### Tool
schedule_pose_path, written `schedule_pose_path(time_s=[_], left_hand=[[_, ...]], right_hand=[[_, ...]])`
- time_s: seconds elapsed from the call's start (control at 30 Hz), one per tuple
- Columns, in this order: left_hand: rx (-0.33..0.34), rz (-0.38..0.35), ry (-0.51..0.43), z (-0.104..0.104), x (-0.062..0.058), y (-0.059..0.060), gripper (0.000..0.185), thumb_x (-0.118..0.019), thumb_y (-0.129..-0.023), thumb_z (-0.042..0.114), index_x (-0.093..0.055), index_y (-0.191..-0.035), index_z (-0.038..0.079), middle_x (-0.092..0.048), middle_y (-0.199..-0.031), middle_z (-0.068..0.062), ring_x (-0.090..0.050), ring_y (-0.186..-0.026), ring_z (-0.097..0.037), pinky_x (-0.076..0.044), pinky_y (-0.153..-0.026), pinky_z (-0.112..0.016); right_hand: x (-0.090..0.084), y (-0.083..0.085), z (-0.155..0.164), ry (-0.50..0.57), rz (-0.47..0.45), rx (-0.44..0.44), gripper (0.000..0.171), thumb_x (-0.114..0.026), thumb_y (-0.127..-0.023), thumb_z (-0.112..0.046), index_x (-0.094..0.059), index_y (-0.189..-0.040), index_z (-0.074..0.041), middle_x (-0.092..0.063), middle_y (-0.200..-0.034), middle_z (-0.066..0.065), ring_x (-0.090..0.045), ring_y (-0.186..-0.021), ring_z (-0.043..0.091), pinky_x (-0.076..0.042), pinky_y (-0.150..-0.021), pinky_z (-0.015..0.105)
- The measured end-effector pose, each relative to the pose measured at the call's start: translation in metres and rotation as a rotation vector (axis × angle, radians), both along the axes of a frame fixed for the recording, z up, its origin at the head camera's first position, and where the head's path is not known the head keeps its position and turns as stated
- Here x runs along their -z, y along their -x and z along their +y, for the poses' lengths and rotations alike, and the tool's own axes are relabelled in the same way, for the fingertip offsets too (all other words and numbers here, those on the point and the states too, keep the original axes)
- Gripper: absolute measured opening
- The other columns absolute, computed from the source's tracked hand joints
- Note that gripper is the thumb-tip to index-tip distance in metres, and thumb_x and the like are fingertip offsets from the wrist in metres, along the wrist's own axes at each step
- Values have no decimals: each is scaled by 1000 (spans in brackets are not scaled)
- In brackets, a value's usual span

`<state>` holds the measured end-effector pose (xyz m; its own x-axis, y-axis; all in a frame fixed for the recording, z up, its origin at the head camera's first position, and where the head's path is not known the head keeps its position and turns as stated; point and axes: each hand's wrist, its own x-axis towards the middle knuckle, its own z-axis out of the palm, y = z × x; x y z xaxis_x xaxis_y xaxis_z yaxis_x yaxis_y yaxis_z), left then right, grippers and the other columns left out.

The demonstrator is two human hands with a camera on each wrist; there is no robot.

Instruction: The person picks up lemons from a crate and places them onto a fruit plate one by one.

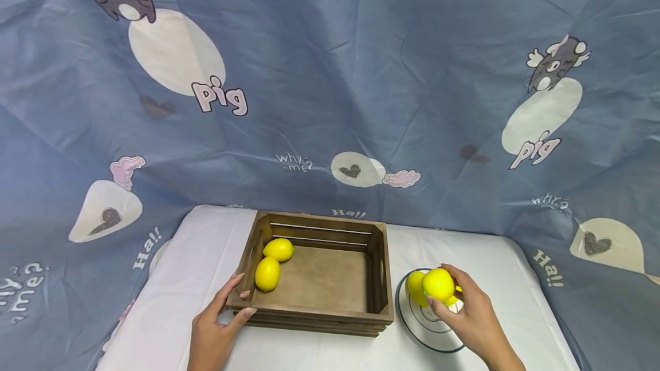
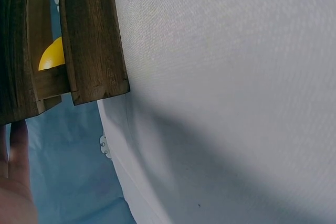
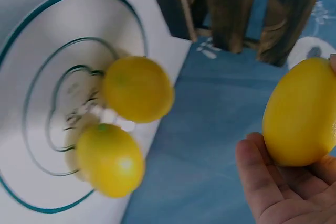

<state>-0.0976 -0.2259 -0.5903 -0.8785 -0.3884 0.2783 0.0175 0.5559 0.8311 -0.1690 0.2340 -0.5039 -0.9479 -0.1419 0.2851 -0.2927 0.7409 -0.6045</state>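
My right hand (image 1: 466,308) grips a yellow lemon (image 1: 438,284) just above a white plate with teal rings (image 1: 438,331); the same lemon (image 3: 302,114) shows in the right wrist view against my fingers (image 3: 257,174). Two more lemons (image 3: 137,88) (image 3: 109,159) lie on the plate (image 3: 31,56). A dark wooden crate (image 1: 314,308) holds two lemons (image 1: 278,249) (image 1: 267,273) at its left end. My left hand (image 1: 219,316) rests on the crate's front left corner, fingers on its rim. The left wrist view shows the crate's corner (image 2: 89,40) and a bit of lemon (image 2: 52,55).
A white cloth (image 1: 196,268) covers the table, and a blue printed sheet (image 1: 330,85) hangs behind and around it. The crate's right half is bare. The plate sits close to the crate's right side, near the table's front edge.
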Motion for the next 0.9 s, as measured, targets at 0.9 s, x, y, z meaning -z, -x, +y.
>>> schedule_pose_path(time_s=[0.9], left_hand=[[-2, 13, -2, 0, 1, 1, 74, -93, -80, 18, -63, -145, 33, -62, -146, 2, -56, -126, -4, -46, -88, -5]], right_hand=[[57, 2, 48, -157, -319, 219, 74, -79, -91, -22, -43, -145, 13, -35, -141, 34, -48, -125, 51, -45, -104, 67]])
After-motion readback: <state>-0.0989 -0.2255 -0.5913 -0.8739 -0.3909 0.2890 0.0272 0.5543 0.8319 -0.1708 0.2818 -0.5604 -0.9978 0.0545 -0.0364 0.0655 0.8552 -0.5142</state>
